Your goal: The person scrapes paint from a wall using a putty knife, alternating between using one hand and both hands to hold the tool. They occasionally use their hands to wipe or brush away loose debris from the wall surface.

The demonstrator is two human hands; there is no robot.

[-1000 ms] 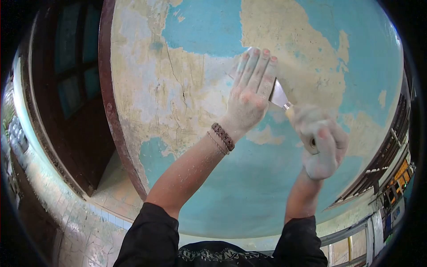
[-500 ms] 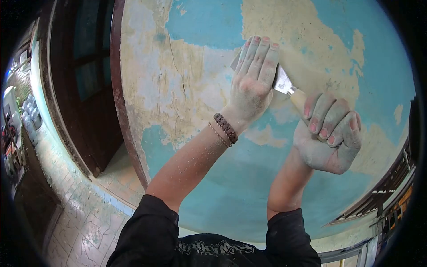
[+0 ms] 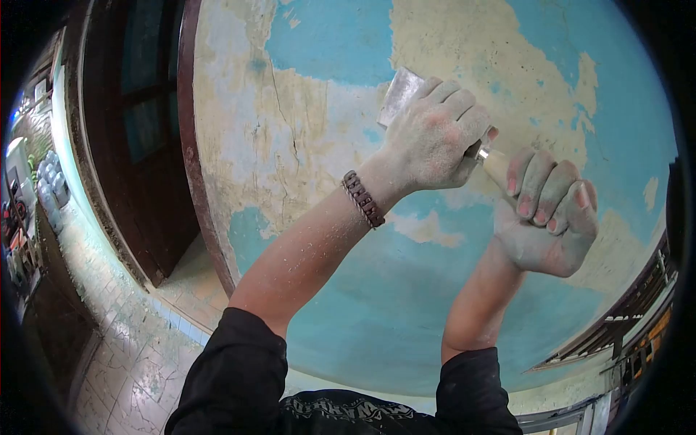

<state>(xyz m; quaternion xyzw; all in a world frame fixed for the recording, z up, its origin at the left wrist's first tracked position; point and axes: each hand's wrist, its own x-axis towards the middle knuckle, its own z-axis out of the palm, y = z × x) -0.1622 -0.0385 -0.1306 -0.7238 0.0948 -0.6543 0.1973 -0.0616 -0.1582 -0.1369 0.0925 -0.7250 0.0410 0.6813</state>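
A scraper with a wide metal blade point(image 3: 401, 96) and a pale handle lies slantwise against a wall point(image 3: 341, 283) of peeling blue paint with bare cream patches. My right hand point(image 3: 549, 206), coated in dust, is wrapped round the handle. Over the middle of the tool, my left hand point(image 3: 441, 138) has its fingers curled round the blade's neck, hiding that part; the blade's wide end sticks out to the upper left. The left wrist wears a braided bracelet point(image 3: 362, 199).
A dark door point(image 3: 156, 181) with a brown frame point(image 3: 190, 130) stands at the left. Paint flakes lie on the tiled floor point(image 3: 138, 362). Plastic bottles point(image 3: 51, 185) are at the far left. A slatted window point(image 3: 638, 304) is at the lower right.
My left hand has gone from lying flat with straight fingers on the blade to curling round it. More of the blade's end now shows. My right hand has shifted slightly right with the handle.
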